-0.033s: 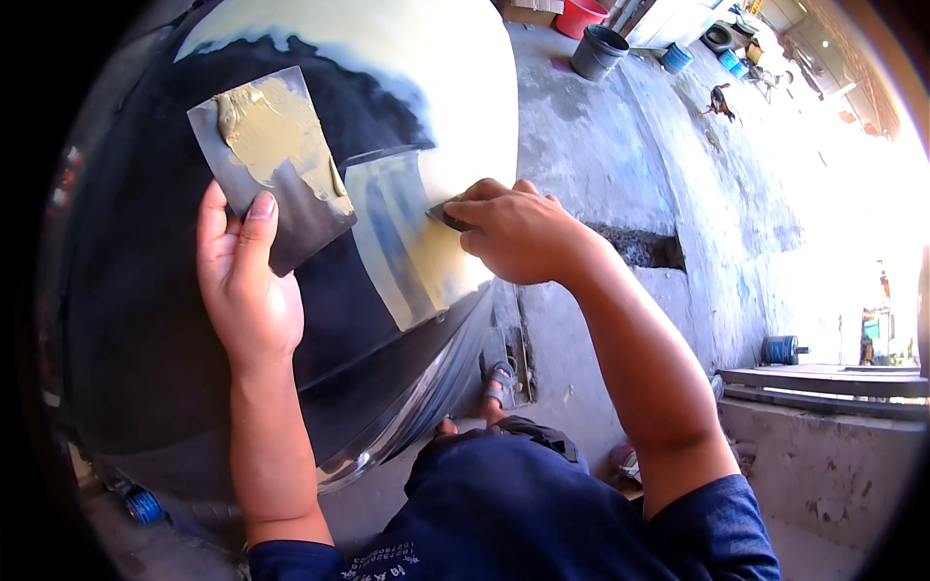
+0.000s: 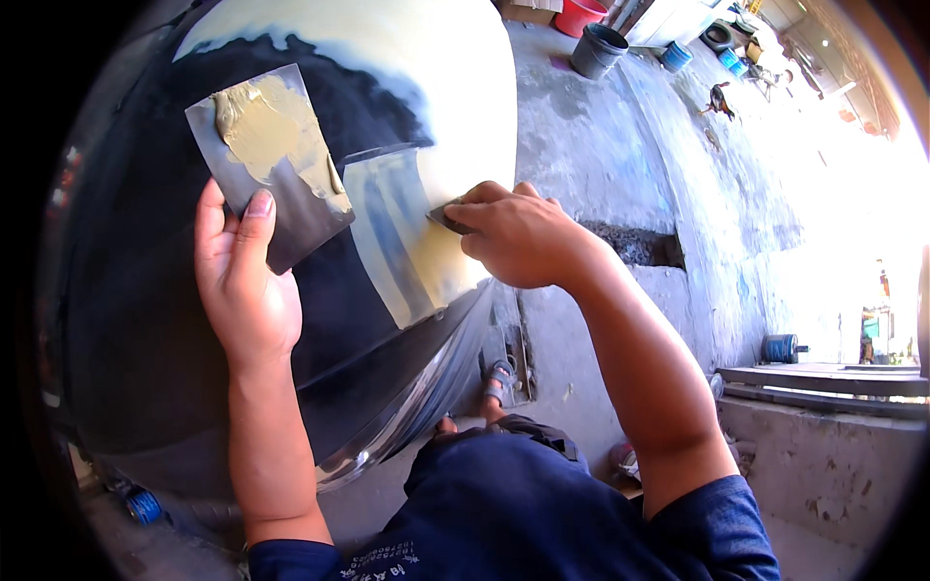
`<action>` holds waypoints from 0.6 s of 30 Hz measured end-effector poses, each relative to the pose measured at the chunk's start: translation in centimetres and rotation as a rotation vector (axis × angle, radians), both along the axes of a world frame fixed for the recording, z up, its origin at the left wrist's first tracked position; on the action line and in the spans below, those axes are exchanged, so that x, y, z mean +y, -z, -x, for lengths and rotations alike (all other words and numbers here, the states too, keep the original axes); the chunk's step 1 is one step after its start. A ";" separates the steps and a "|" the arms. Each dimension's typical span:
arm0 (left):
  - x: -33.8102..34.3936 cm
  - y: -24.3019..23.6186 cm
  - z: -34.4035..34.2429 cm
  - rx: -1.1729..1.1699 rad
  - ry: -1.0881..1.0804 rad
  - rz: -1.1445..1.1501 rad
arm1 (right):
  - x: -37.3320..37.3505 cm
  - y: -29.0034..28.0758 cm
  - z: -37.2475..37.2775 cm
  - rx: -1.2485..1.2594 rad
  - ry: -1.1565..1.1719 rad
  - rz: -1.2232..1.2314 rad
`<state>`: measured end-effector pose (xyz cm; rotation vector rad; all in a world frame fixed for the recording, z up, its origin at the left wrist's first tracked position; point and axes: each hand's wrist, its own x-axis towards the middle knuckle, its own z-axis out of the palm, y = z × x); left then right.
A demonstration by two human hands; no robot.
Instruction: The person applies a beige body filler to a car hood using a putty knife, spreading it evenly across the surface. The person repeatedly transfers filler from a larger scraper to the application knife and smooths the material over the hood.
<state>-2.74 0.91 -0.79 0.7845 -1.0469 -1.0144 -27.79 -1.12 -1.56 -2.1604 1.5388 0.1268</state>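
Observation:
My left hand grips a flat rectangular putty board, thumb on top, held up over the dark part of a car body panel. A thick smear of beige putty covers the board's far half. Between finger and thumb of my right hand is a putty scraper, mostly hidden by the fingers. Its visible edge is at the right side of a putty-streaked patch on the panel; whether it touches cannot be told. Bluish-grey bands show between the beige streaks.
Beyond the panel's right edge lies a concrete floor with a broken-out pit. A black bucket and a red basin stand far off. Blue cans sit farther right. A low ledge is at the right.
My right hand and the scraper have shifted very slightly toward me. My left hand and the putty board look nearly the same.

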 end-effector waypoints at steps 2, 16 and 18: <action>0.0 0.0 -0.1 0.000 0.013 -0.001 | 1.3 0.1 0.4 -0.011 0.006 -0.002; 0.2 -0.2 0.4 0.014 -0.019 -0.023 | 8.6 3.2 2.5 -0.185 0.085 0.099; 0.1 -0.1 0.2 0.015 -0.015 -0.025 | 9.4 3.9 2.6 -0.215 0.098 0.123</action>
